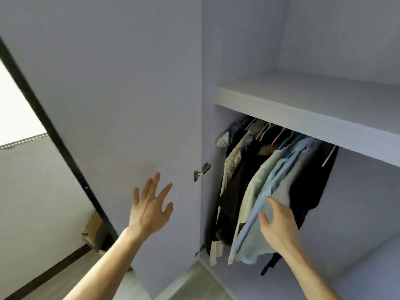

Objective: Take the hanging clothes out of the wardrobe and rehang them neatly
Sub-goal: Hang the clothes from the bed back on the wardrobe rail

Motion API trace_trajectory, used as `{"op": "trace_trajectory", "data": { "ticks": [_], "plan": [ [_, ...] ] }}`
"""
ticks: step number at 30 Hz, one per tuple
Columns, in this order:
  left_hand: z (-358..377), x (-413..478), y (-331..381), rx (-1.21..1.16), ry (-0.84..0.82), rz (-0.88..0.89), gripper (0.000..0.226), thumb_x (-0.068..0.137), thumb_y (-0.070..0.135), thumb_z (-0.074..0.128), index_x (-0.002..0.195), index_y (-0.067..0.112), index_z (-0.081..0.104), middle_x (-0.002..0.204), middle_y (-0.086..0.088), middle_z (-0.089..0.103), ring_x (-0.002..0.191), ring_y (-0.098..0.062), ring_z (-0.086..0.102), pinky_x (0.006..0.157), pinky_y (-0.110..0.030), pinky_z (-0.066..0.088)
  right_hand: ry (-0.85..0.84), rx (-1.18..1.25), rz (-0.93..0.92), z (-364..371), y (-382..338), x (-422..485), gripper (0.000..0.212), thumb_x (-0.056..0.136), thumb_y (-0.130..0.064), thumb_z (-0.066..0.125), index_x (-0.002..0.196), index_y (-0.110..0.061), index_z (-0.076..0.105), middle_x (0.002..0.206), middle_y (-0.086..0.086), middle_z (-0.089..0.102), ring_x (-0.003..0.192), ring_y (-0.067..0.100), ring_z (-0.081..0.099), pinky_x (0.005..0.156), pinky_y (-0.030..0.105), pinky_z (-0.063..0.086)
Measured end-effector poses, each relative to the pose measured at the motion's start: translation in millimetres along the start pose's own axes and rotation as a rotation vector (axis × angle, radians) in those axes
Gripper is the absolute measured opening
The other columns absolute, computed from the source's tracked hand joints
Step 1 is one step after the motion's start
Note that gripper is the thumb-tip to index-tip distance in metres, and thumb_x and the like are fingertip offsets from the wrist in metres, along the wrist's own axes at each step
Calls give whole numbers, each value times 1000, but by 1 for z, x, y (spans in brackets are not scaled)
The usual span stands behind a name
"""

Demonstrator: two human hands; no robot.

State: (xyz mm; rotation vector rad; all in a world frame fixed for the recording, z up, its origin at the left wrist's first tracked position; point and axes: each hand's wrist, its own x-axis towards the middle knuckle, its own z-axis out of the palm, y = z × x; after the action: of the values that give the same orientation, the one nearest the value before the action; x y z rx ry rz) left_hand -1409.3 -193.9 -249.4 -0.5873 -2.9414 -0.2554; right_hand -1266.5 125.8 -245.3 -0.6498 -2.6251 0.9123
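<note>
The wardrobe (pixel 357 191) is open, and its door (pixel 108 83) swings out to the left. The clothes (pixel 259 180) hang inside on hangers (pixel 266 131), packed close together right under a wide shelf (pixel 303 105). Dark clothes (pixel 236 185) are on the left of the row. Pale shirts (pixel 253 230) in white and light blue are in the middle. One black top (pixel 311 180) is at the right end.

The left hand (pixel 151 208) is held up in front of the inside of the door. Its fingers (pixel 154 184) are straight and spread wide, and it holds nothing. I cannot tell if it touches the door.

The right hand (pixel 279 226) reaches into the wardrobe, low down on the pale shirts. Its fingers (pixel 273 204) are loose and lie on the light blue cloth, with the thumb out to the side. They do not wrap around anything.

A metal hinge (pixel 202 171) sits between the door and the wardrobe, just left of the clothes. The floor (pixel 194 282) shows below
</note>
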Motion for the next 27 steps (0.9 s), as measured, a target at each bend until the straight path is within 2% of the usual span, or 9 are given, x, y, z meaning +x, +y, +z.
{"op": "trace_trajectory", "data": {
  "ticks": [2, 5, 9, 11, 13, 16, 18, 22, 27],
  "plan": [
    [7, -64, -32, -6, -41, -78, 61, 98, 54, 42, 154, 42, 23, 167, 2, -7, 154, -25, -2, 120, -53, 1, -120, 30, -132, 27, -29, -29, 46, 98, -28, 58, 142, -23, 48, 142, -3, 52, 135, 14, 41, 105, 31, 40],
    [8, -175, -80, -46, -142, -317, 66, 89, 59, 26, 153, 42, 30, 167, 1, 10, 154, -22, 12, 121, -49, 13, -311, 22, -358, 76, -75, -77, 42, 99, -31, 56, 140, -29, 52, 143, -14, 50, 139, 8, 36, 112, 26, 31],
    [-2, -332, -132, -102, -164, -670, 62, 93, 50, 45, 153, 39, 31, 164, -2, 21, 149, -25, 26, 118, -46, 25, -535, -2, -628, 138, -142, -160, 42, 97, -30, 59, 138, -28, 55, 141, -13, 52, 139, 11, 39, 112, 22, 26],
    [-9, -409, -147, -92, -147, -851, 62, 92, 49, 44, 152, 35, 36, 161, -4, 30, 144, -27, 36, 115, -46, 31, -620, -1, -780, 164, -170, -207, 44, 95, -29, 61, 138, -26, 55, 141, -8, 54, 137, 12, 42, 113, 25, 29],
    [-15, -484, -151, -109, -148, -1014, 64, 90, 51, 35, 151, 34, 36, 160, -2, 32, 144, -24, 35, 116, -44, 32, -708, -2, -922, 187, -196, -254, 44, 95, -31, 62, 139, -26, 55, 143, -6, 54, 138, 12, 42, 117, 31, 31],
    [-23, -588, -138, -149, -92, -1240, 74, 81, 56, 22, 149, 34, 39, 158, -1, 36, 144, -21, 35, 114, -42, 32, -859, -63, -1092, 213, -232, -329, 47, 98, -41, 55, 143, -30, 49, 149, -11, 47, 143, 10, 32, 121, 34, 27],
    [-29, -649, -120, -175, -64, -1405, 75, 82, 57, 19, 152, 37, 32, 160, 1, 31, 145, -21, 32, 117, -42, 29, -945, -84, -1237, 225, -253, -379, 47, 98, -46, 52, 143, -35, 47, 151, -15, 44, 145, 9, 27, 122, 31, 23],
    [-31, -753, -73, -177, 40, -1691, 60, 98, 48, 39, 155, 37, 24, 160, 4, 28, 145, -21, 29, 117, -43, 28, -1148, -76, -1534, 238, -284, -477, 43, 97, -51, 50, 139, -41, 49, 151, -20, 41, 146, 6, 26, 117, 26, 22],
    [-31, -831, 5, -167, 142, -1994, 59, 97, 47, 37, 154, 36, 27, 159, 8, 29, 146, -18, 29, 116, -45, 30, -1304, -59, -1907, 238, -300, -587, 50, 94, -56, 40, 138, -37, 54, 149, -14, 47, 143, 12, 34, 117, 28, 26]
  ]
}}
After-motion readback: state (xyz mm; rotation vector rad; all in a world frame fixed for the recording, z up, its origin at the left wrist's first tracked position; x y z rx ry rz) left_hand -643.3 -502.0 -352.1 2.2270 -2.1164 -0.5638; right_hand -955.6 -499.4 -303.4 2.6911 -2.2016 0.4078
